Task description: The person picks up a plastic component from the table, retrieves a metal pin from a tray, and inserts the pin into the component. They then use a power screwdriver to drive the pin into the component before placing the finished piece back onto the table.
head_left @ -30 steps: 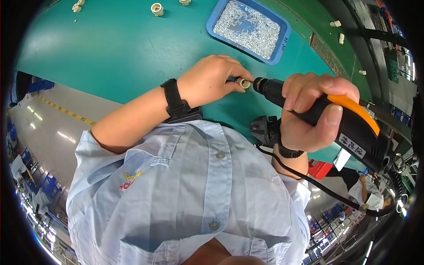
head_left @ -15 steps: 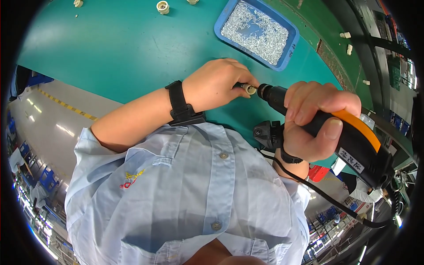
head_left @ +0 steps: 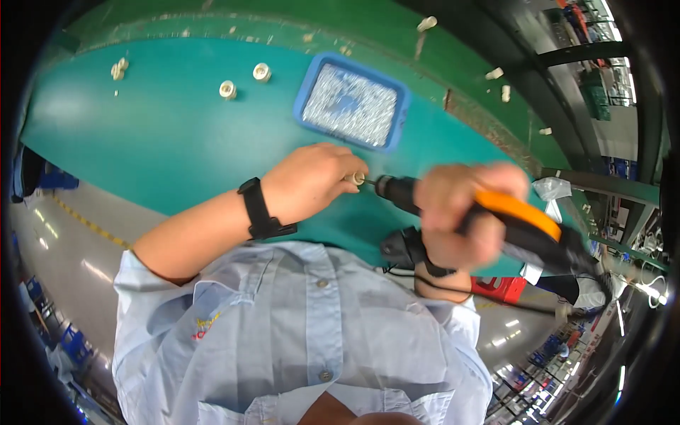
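Observation:
My left hand (head_left: 312, 183) pinches a small cream, ring-shaped plastic fitting (head_left: 359, 178) between thumb and fingertips, its open end turned right. My right hand (head_left: 464, 216), blurred by motion, is wrapped round a black electric screwdriver (head_left: 399, 193) with an orange stripe. The thin bit of the screwdriver points left at the fitting's opening; whether it touches the inside, I cannot tell. Just beyond my hands lies a blue tray (head_left: 304, 92) holding a heap of small shiny metal pieces (head_left: 358, 106), too small to name exactly.
Two cream fittings (head_left: 262, 72) stand left of the tray, with a small cluster of pale parts (head_left: 119, 69) farther left. More fittings (head_left: 494, 74) lie on the green surface at the far right. The screwdriver's cable (head_left: 510, 303) loops below my right forearm. A red object (head_left: 499, 288) sits nearby.
The view has shifted, showing more of the table's far side. The screwdriver's bit now shows between its nose and the fitting. Both hands keep their hold.

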`<control>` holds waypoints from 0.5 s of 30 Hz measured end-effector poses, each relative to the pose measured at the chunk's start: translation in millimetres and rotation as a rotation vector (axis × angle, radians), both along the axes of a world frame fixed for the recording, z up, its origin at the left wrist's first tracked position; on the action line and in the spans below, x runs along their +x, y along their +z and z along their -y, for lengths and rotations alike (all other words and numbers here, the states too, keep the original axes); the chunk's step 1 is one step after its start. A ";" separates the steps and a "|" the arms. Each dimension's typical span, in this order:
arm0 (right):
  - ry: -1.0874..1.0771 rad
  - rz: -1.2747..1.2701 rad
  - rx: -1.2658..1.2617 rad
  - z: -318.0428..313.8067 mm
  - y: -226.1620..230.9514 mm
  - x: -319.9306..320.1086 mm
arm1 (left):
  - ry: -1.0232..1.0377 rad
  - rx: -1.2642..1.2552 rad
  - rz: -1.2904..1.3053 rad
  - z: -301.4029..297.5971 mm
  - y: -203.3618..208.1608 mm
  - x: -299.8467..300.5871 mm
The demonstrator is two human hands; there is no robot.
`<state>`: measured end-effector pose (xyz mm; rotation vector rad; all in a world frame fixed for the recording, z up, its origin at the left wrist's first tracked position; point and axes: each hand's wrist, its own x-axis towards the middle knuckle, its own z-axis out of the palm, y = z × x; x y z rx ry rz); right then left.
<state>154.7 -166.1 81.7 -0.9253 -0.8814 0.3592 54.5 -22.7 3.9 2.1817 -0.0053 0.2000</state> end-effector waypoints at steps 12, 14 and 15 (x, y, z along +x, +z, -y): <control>-0.558 -0.013 -0.004 68.8 -1.6 84.4 | 0.307 0.599 -0.089 -119.5 11.5 228.0; -0.679 0.002 -0.041 84.8 -7.7 91.5 | 0.236 0.569 -0.190 -114.5 6.3 263.3; -0.766 0.019 -0.063 92.4 -11.3 93.0 | 0.218 0.603 -0.104 -103.0 7.5 277.4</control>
